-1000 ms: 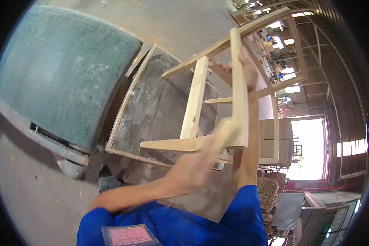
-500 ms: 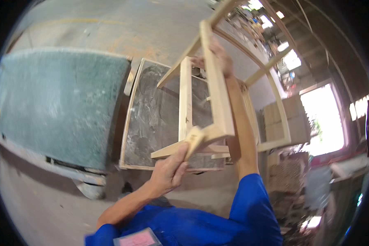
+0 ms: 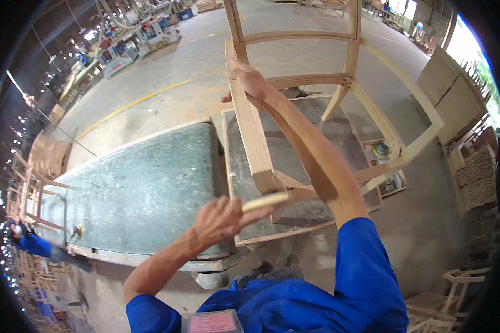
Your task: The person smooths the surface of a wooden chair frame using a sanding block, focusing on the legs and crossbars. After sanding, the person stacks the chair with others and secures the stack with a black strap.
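Observation:
I hold a bare wooden chair frame [image 3: 316, 83] up off the bench, tilted in the air. My right hand [image 3: 250, 82] grips one of its long pale rails near the top, arm stretched out. My left hand [image 3: 219, 219] is closed on a small pale sanding block [image 3: 264, 201], which it presses against the lower end of that rail, near a joint. Below the frame lies a shallow wood-edged tray [image 3: 236, 166] with a grey dusty bottom.
A long workbench with a green-grey padded top [image 3: 144, 194] runs to the left. A power sander [image 3: 379, 150] lies in a box at the right. Stacked wooden panels [image 3: 455, 89] and chair frames [image 3: 450, 283] stand at the right; more frames [image 3: 36, 166] and a person in blue [image 3: 30, 244] at the left.
The chair frame has been turned and swung upward; my view has swung too. My left hand stays at the frame's lower end with the block, and my right hand keeps its grip on the rail.

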Demonstrator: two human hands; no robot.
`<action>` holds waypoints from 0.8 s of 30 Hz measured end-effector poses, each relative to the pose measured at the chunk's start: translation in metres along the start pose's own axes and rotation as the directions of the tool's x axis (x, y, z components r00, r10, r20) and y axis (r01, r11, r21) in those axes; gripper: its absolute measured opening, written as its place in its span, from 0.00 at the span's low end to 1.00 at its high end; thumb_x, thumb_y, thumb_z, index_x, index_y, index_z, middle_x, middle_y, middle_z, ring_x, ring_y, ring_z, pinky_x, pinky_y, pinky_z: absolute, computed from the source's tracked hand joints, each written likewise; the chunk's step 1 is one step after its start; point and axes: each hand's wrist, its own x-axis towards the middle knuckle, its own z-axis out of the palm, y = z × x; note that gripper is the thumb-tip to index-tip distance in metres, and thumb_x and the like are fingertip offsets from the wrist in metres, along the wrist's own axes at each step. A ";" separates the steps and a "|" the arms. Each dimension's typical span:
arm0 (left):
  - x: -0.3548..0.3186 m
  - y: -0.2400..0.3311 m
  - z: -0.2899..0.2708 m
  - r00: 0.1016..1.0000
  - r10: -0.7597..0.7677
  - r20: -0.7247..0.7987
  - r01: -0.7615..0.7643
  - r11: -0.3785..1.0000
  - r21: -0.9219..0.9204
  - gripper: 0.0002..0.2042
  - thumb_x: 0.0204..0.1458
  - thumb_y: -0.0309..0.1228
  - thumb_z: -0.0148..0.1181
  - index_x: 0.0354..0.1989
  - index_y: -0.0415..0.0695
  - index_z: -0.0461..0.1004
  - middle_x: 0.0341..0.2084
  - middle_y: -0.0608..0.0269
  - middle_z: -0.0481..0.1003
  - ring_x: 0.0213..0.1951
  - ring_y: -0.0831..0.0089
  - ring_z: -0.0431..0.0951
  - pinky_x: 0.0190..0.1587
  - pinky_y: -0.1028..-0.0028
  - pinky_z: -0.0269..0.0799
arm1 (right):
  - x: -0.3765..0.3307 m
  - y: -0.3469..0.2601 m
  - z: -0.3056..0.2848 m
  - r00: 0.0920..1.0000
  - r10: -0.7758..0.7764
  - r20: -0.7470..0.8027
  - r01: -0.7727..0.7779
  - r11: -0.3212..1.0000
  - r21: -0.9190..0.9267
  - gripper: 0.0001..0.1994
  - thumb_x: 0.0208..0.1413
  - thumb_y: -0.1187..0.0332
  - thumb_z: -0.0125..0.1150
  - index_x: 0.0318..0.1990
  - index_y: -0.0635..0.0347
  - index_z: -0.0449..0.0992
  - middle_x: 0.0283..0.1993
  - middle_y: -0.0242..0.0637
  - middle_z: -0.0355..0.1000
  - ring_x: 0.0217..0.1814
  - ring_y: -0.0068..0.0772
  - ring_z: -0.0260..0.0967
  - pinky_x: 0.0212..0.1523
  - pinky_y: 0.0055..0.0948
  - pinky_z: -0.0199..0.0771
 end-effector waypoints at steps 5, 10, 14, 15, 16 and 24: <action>0.035 -0.027 -0.062 0.986 0.004 -0.164 -0.013 0.998 -0.057 0.29 0.55 0.34 0.60 0.64 0.76 0.63 0.19 0.71 0.60 0.16 0.75 0.64 0.14 0.73 0.62 | -0.004 0.004 -0.001 1.000 0.012 0.013 -0.012 1.000 0.011 0.13 0.62 0.67 0.45 0.51 0.62 0.59 0.43 0.37 0.52 0.50 0.37 0.63 0.41 0.44 0.83; 0.010 0.001 -0.003 0.969 0.136 0.206 -0.120 0.989 -0.090 0.35 0.60 0.30 0.50 0.71 0.81 0.45 0.21 0.63 0.65 0.17 0.71 0.70 0.18 0.72 0.73 | 0.007 0.008 -0.023 0.998 -0.069 -0.008 0.068 0.993 -0.097 0.12 0.62 0.67 0.45 0.49 0.61 0.60 0.44 0.37 0.51 0.48 0.38 0.63 0.40 0.45 0.84; 0.040 -0.027 -0.066 0.988 -0.016 -0.153 0.007 0.998 -0.061 0.29 0.61 0.35 0.52 0.67 0.82 0.56 0.20 0.64 0.64 0.17 0.74 0.69 0.14 0.72 0.67 | 0.005 0.015 -0.019 0.995 -0.087 0.052 0.091 0.992 -0.085 0.07 0.63 0.67 0.44 0.39 0.59 0.58 0.45 0.36 0.49 0.51 0.36 0.57 0.41 0.44 0.84; 0.034 -0.020 -0.053 0.997 -0.067 -0.047 0.060 0.989 -0.132 0.29 0.61 0.34 0.52 0.68 0.83 0.54 0.20 0.63 0.65 0.17 0.73 0.70 0.15 0.72 0.68 | 0.003 0.015 -0.020 0.996 -0.070 0.050 0.073 0.995 -0.069 0.06 0.63 0.67 0.44 0.39 0.59 0.58 0.46 0.36 0.48 0.51 0.36 0.57 0.41 0.44 0.84; 0.022 -0.015 -0.045 0.998 -0.031 0.052 0.036 0.995 -0.098 0.30 0.62 0.33 0.50 0.68 0.83 0.52 0.21 0.62 0.66 0.18 0.72 0.71 0.16 0.72 0.70 | 0.003 0.014 -0.011 0.996 -0.058 0.069 0.061 0.997 -0.041 0.06 0.63 0.68 0.44 0.39 0.59 0.58 0.46 0.36 0.48 0.51 0.35 0.56 0.41 0.43 0.84; 0.058 -0.064 -0.122 0.973 -0.225 -0.042 0.188 0.891 -0.412 0.22 0.58 0.31 0.56 0.62 0.59 0.69 0.28 0.59 0.76 0.23 0.64 0.78 0.25 0.68 0.75 | -0.006 0.019 0.000 0.998 -0.039 -0.056 0.044 0.994 0.098 0.20 0.59 0.68 0.50 0.58 0.61 0.56 0.52 0.41 0.52 0.52 0.40 0.61 0.42 0.45 0.83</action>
